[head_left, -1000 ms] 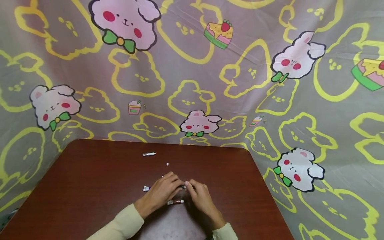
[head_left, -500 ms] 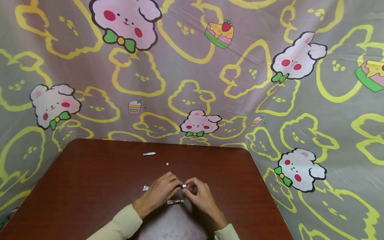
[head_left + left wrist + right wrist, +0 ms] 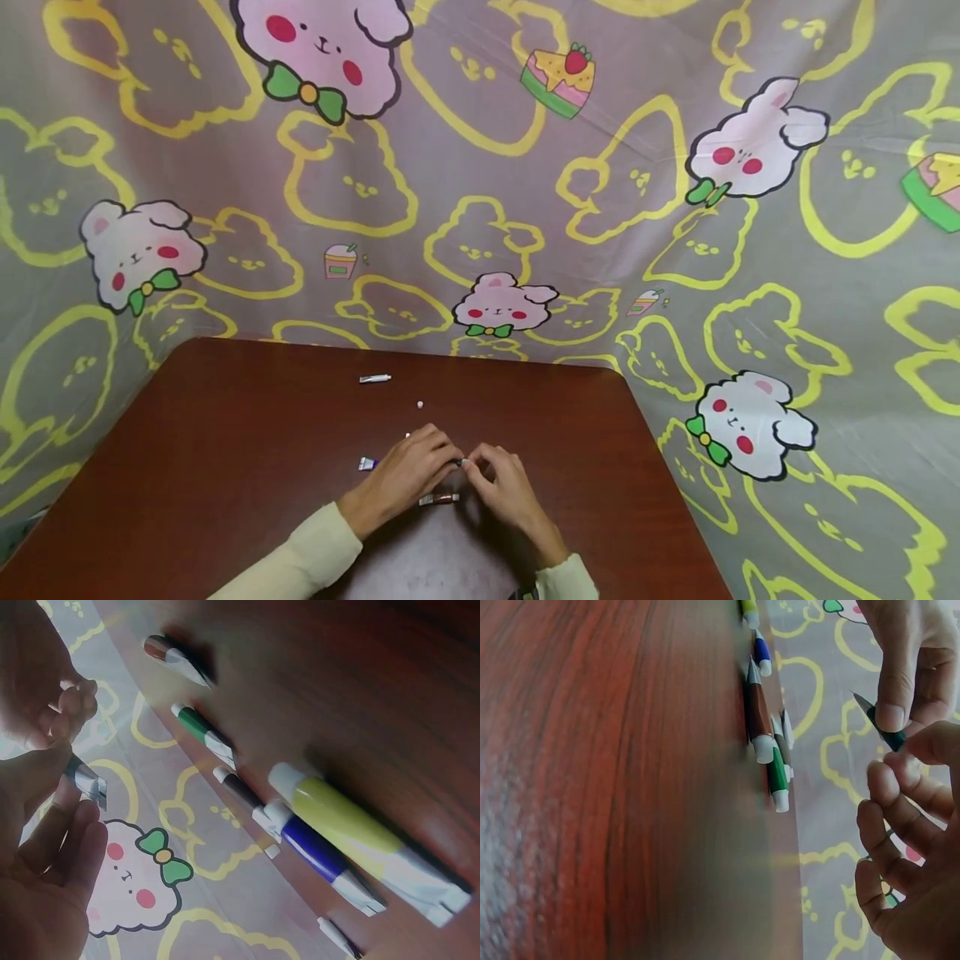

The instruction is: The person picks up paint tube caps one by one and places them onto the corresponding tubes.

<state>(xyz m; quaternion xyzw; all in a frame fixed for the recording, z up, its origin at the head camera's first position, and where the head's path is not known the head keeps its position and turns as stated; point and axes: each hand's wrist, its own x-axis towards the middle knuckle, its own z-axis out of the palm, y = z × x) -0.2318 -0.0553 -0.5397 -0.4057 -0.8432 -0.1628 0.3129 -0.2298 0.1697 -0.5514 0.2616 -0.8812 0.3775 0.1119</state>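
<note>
Both hands meet on a small paint tube above the table.
Left hand [image 3: 405, 475] and right hand [image 3: 501, 487] pinch the tube [image 3: 885, 729]; a brown tube [image 3: 438, 499] lies at 6 o'clock.

Overhead head view, close wrist views
</note>
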